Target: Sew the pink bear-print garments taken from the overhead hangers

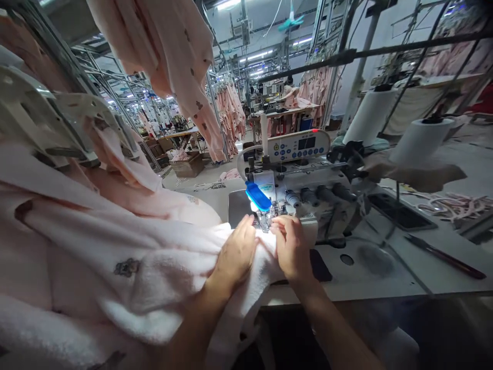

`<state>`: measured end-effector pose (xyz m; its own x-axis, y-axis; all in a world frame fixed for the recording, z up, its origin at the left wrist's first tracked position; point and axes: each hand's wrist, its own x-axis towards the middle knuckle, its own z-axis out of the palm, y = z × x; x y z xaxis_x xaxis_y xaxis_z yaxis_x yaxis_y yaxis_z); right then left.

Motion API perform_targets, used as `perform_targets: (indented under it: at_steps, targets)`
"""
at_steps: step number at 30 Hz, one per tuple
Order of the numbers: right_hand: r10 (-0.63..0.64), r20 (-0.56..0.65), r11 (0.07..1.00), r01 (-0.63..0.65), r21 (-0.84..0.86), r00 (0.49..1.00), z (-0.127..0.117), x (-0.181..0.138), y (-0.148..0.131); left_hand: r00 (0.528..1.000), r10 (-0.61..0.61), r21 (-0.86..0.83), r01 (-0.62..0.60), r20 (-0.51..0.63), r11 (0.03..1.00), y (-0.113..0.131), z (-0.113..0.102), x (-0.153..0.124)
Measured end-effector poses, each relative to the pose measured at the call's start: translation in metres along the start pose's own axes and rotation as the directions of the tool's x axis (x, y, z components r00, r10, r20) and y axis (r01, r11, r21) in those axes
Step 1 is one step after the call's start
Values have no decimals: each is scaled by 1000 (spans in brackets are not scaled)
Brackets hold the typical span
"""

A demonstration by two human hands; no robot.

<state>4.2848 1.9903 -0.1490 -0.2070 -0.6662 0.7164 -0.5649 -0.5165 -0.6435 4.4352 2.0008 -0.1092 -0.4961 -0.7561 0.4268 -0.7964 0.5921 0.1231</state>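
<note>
Pale pink fleece fabric (165, 267) with small bear prints spreads over the left of the table and runs up to the sewing machine (300, 180). My left hand (236, 249) lies on the fabric just left of the presser foot (264, 221), fingers stretched forward and pressing it down. Right of the foot, my right hand (290, 244) pinches the fabric's edge between thumb and bent fingers. A blue guard (258, 196) sits above the needle area, where a lamp lights the cloth brightly. The needle itself I cannot make out.
Thread cones (370, 115) stand behind the machine at right. Tweezers (444, 256) lie on the table (370, 285) at right, near a heap of fabric strips (458, 205). Pink garments (165, 56) hang overhead at left. A metal bar (385, 51) crosses the upper right.
</note>
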Motion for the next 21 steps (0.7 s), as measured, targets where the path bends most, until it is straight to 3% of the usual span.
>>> perform_targets:
  at_steps: [2,4,6,8,10,13,17,21]
  targets:
    - [12,56,995,-17,95,998,-17,-13,-6,998,13,-30,-15,-62,999,10,-11,-6]
    - [97,222,961,-149,231,970,-35,-28,-15,995,14,-44,-19,-101,999,21,-21,-14]
    - [230,457,872,-390,295,859,-46,-40,-23,998,-11,-53,8,-54,999,26,-28,-19]
    - [349,585,768,-582,269,732,-49,-47,-28,998,-48,-63,50,27,997,26,-31,-18]
    - [426,572,723,-644,251,701,-45,-49,-29,991,-102,-68,108,87,992,22,-31,-9]
    - [439,492,756,-604,250,752,-35,-46,-27,980,-146,-55,154,136,986,11,-27,11]
    - [499,462,702,-655,280,733,-22,-47,-20,961,-81,11,81,265,997,-4,-21,32]
    - [530,498,615,-715,331,686,-18,-52,-19,937,-57,47,44,343,998,-10,-21,33]
